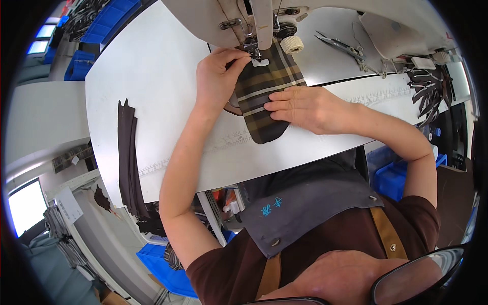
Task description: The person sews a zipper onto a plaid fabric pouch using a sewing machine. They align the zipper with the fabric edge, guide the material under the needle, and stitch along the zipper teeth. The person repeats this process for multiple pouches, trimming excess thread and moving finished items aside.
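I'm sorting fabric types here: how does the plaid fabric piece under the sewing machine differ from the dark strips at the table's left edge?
The brown plaid fabric piece is broad with a rounded end and pale stripes; the plain dark brown strips are long, narrow and unpatterned. The plaid piece lies under the left hand and right hand at the needle; the strips lie untouched, hanging over the edge. Both rest on the white table.

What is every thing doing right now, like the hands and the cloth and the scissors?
Left hand: fingers pinching the cloth's edge by the needle.
Right hand: flat, pressing on the cloth.
Plaid cloth: lying flat under the presser foot.
Scissors: lying shut, untouched.
Dark strips: stacked, hanging over the table edge.
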A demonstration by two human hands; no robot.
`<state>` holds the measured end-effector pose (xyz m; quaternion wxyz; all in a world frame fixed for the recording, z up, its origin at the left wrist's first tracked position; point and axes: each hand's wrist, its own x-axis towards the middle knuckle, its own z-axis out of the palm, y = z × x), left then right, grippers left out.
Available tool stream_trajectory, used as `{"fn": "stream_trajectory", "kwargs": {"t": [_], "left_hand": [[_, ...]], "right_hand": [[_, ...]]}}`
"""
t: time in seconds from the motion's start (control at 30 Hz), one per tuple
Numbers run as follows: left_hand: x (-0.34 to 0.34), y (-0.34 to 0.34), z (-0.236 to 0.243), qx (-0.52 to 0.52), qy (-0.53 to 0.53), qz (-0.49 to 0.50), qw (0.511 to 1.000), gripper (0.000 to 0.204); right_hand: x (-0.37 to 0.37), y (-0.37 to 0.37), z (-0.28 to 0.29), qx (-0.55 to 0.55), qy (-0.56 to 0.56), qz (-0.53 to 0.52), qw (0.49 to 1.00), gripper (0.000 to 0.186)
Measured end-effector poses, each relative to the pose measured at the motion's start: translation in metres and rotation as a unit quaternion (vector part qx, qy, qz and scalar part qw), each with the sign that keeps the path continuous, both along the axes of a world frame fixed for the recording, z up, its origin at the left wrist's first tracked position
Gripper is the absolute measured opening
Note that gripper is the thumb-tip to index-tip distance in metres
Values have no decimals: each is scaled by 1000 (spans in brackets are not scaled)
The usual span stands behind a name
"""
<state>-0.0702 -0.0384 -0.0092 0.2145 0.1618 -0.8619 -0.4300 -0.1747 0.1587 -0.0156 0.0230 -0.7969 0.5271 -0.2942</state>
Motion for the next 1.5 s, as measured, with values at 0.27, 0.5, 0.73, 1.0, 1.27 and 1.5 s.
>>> {"fn": "stream_trajectory", "kwargs": {"t": [0.27, 0.5, 0.73, 1.0, 1.27, 1.5], "left_hand": [[2, -10, 2, 56, -31, -18, 998, 13], [1, -8, 2, 94, -49, -4, 994, 15], [0, -8, -3, 73, -19, 0, 997, 15], [0, -8, -3, 54, -8, -11, 998, 15], [0, -6, -5, 33, -3, -10, 999, 17], [0, -2, 1, 32, -12, -4, 999, 15]], "right_hand": [[1, -36, 2, -30, 97, -28, 994, 52], [12, -39, -8, 50, 109, -59, 991, 71], [12, -40, -7, 85, 106, -43, 990, 75], [11, -41, -7, 82, 105, -33, 991, 74], [13, -40, -8, 45, 90, -51, 994, 68], [13, -38, -8, 72, 92, -54, 992, 68]]}}
